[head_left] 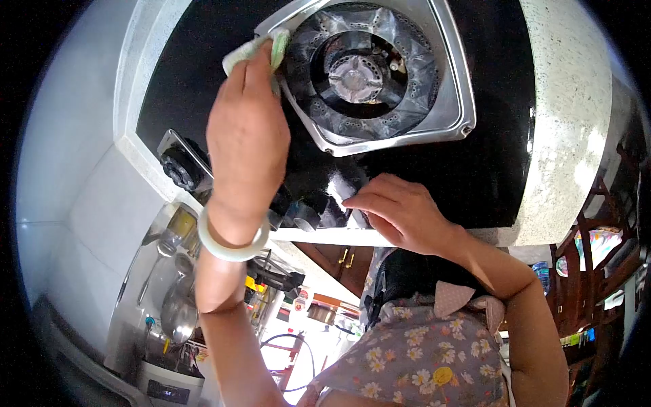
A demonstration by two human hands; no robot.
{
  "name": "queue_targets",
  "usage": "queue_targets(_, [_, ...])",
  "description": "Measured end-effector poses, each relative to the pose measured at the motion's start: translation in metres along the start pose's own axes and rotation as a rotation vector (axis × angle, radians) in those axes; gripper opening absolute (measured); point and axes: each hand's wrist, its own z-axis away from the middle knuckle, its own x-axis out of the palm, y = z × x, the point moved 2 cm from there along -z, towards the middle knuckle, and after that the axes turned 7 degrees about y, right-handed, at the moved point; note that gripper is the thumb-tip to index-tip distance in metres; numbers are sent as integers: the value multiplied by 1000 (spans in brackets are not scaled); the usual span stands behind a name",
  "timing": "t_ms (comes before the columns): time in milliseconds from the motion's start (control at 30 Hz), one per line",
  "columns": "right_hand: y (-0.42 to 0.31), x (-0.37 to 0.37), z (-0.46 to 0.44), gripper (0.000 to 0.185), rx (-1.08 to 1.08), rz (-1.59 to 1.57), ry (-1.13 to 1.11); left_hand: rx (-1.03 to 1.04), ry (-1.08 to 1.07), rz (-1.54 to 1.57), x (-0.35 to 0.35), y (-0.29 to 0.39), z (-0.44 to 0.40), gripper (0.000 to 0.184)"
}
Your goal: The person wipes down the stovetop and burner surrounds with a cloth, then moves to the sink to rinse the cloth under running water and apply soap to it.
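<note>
Cloth (239, 57): we see a soft white piece with light green along one side, bunched and creased; it lies at the left corner of the tray, partly hidden by fingers.
Left hand (247, 129): its grip is closed down on the cloth, fingertips together and pressing it against the tray's edge, the back of the hand towards us.
Right hand (410, 214): near the stove's front edge, fingers bent and pointing left – we cannot tell how far its grip is closed, or whether it has hold of anything.
Tray (447, 122): bright metal with a raised rim and angled corners, set around the burner; we see light glinting off its front edge.
Ring (420, 74): grey, toothed and blotchy, sitting inside the tray.
Burner (356, 78): a round, pale, worn head in the middle of the ring, with a dark gap around it.
Stove (495, 68): a glossy black top; we notice a bright white patch just beside the right fingertips.
Bench (569, 102): pale and speckled, running around the stove.
Bangle (230, 254): pale, on the left wrist.
Apron (407, 353): greyish, daisy-printed, below the right hand – behind it we make out floor and furniture.
</note>
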Motion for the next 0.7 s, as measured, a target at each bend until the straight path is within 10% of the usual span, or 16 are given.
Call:
queue_targets(167, [0,-2,-2,37,-13,26,-5,-263,-37,193,0,15,13,29])
queue_targets(700, [1,-3,-1,39,-58,4,32,-74,-58,335,-9,-9,-18,33])
